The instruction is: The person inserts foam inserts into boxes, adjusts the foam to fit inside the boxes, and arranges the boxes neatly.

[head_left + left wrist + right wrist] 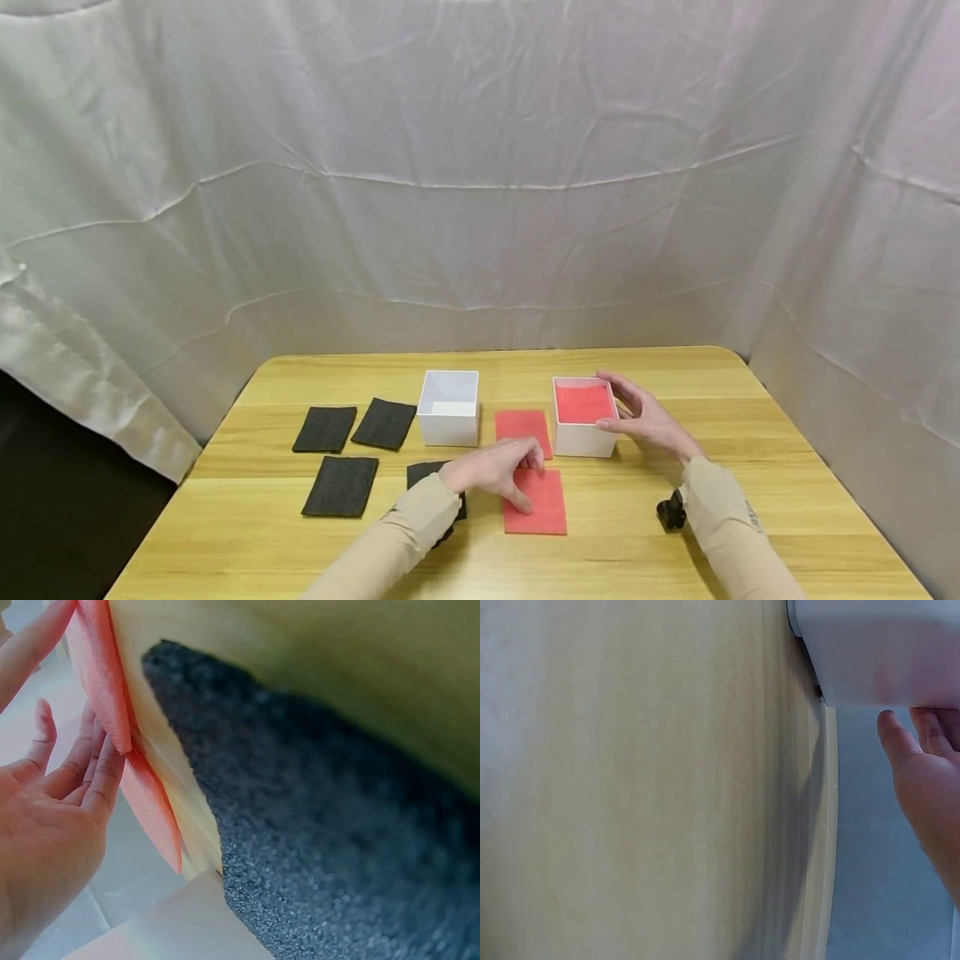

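My left hand [491, 468] reaches down over the nearer red felt square [546, 510], thumb near its left side and fingers at its far edge. In the left wrist view the fingertips [112, 761] touch the red material, and the hand looks relaxed. Just beyond lies another red felt square [521, 425], partly behind the hand. On the right, my right hand [645, 417] holds a white box [585, 442] from its right side, thumb at the near corner and fingers at the far rim. A red felt square [583, 404] lies inside that box.
A second white box [448, 425] stands to the left of the red squares. Several black felt squares [340, 486] lie on the left of the wooden table [600, 550]; one [423, 472] is partly covered by my left forearm. Grey curtains [480, 242] hang behind the table.
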Motion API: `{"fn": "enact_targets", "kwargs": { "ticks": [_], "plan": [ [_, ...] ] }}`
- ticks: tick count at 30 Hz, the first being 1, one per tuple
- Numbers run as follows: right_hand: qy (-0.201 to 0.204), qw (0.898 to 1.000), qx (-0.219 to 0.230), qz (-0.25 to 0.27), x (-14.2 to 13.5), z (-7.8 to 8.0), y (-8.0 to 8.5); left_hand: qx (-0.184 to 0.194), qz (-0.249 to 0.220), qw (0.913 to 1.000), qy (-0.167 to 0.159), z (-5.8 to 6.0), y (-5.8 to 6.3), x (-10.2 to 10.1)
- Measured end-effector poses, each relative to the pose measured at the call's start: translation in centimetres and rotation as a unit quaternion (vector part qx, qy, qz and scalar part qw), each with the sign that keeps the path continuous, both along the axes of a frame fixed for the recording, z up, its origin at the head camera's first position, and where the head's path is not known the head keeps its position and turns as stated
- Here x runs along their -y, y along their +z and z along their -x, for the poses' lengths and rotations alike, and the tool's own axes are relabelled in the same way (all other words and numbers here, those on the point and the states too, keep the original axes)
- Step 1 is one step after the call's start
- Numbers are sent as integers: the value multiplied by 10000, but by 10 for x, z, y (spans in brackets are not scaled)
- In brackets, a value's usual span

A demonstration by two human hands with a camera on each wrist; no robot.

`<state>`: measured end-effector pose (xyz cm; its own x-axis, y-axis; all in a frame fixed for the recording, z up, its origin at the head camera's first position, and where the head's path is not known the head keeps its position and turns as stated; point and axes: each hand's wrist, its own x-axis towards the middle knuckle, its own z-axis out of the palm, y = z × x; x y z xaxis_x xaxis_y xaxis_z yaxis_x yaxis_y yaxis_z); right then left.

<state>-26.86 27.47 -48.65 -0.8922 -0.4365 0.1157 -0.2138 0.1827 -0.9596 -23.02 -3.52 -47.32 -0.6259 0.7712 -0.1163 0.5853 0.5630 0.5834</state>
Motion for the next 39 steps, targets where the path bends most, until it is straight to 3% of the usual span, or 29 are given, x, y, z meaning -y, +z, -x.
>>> {"fn": "enact_targets", "kwargs": {
  "ticks": [10,18,30,39],
  "plan": [
    [-14,10000,22,-21,0,0,0,-189,29,9998,33,-2,-1,1],
    [-63,9999,155,-5,0,-1,2,-131,-128,9998,67,-3,-2,1],
    [-18,9998,144,95,-1,-1,0,575,-701,9957,167,-3,11,8],
    [-24,9998,164,136,-1,-1,0,1020,-1422,9824,651,0,25,18]
  ]
}}
